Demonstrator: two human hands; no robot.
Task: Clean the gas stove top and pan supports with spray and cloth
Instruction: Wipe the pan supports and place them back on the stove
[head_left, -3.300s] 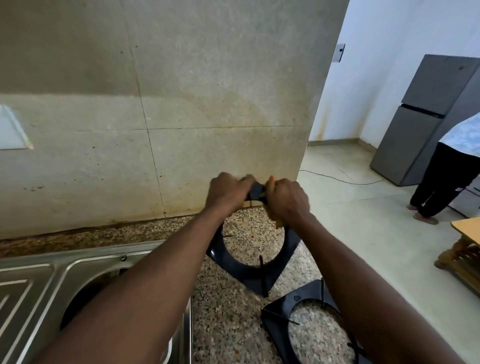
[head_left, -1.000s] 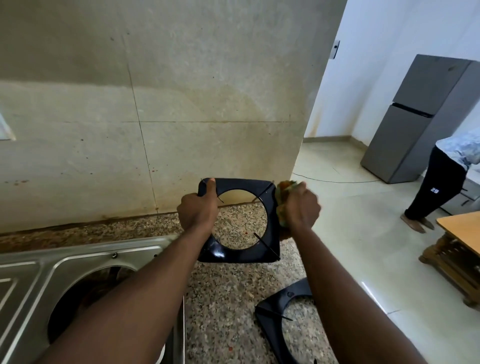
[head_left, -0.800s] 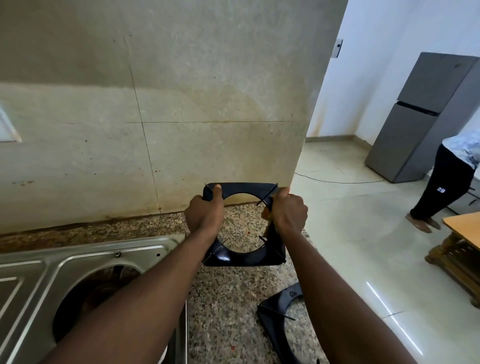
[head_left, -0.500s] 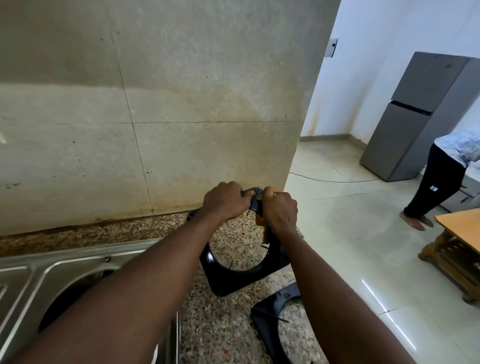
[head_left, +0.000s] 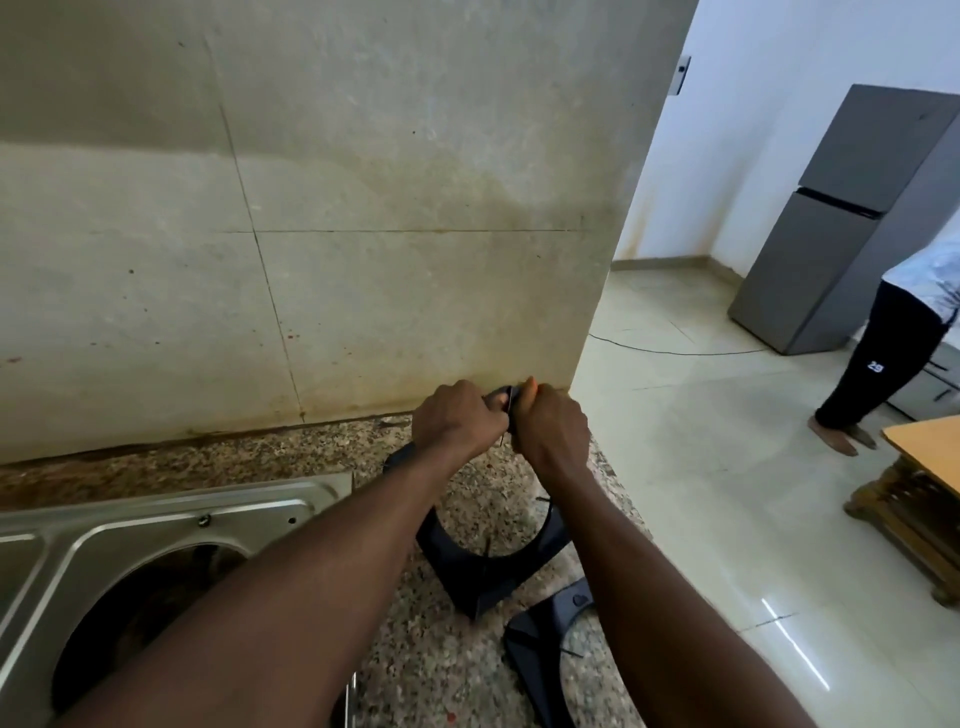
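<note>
Pan support (head_left: 488, 582) stands on edge, corner down, like a diamond. Its low corner is at or just above the speckled surface (head_left: 291, 447); I cannot tell whether it touches. The top corner is up near the base of the wall (head_left: 363, 208), and both my hands meet there.

Left hand (head_left: 460, 415): fist-tight round the frame just left of that corner, steadying it. Right hand (head_left: 553, 431): curled too, touching the left, wrapped on the cloth (head_left: 531, 385). Only an orange sliver of it shows above my knuckles, pinched against the frame.

Step in hand, as I judge it: rubbing down that top corner. To do it well, the left hand locks the frame so it cannot swing. The right drags the cloth along the bar in short firm strokes, working round the thin prongs rather than across them. Then turn to a fresh corner.

Second pan support (head_left: 535, 654) lies flat on the surface, beside my right forearm. The steel stove top (head_left: 171, 512) sits to the left, under my left arm.
</note>
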